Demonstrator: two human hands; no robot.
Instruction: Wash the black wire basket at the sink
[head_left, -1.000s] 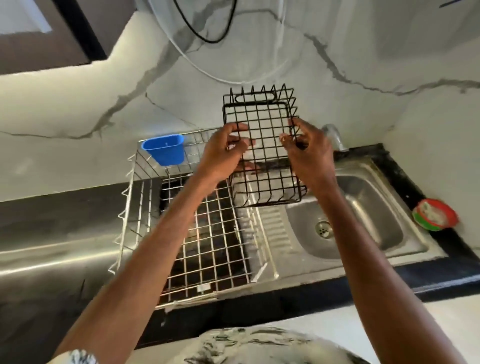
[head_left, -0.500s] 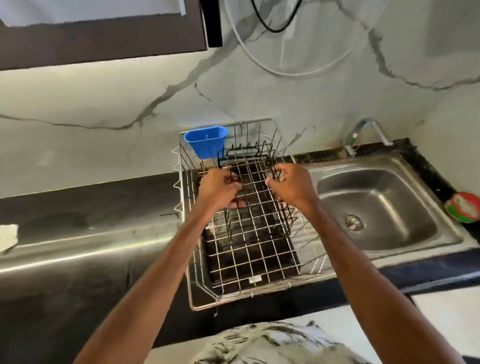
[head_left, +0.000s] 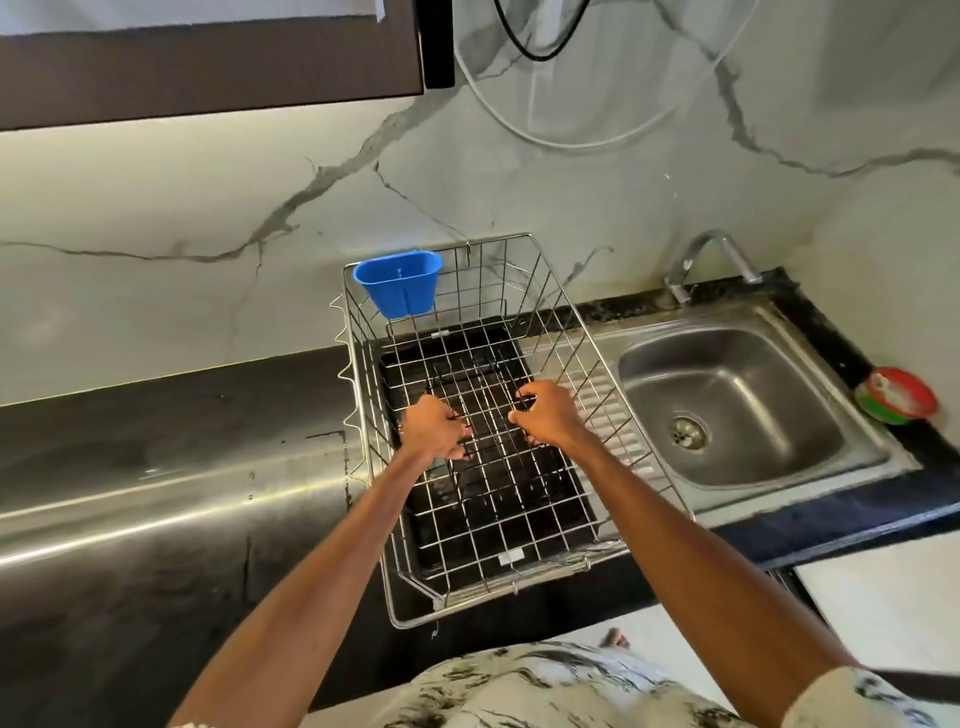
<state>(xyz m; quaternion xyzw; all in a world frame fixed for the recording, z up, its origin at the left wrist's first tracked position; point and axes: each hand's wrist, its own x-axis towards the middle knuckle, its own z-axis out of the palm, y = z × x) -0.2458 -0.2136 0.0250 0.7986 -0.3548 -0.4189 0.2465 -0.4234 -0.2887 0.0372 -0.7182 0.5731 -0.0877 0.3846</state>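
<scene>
Black wire is running under curled fingers: the left hand and the right hand are each gripping one side of the black wire basket. It is sitting low inside the steel dish rack, just left of the sink; whether it is touching the rack floor cannot be told. A blue plastic cup is hanging on the rack's back left corner. The tap is standing behind the basin, and a red and green tub is lying at the far right.

Left hand and right hand outstretched, both gripping.
</scene>
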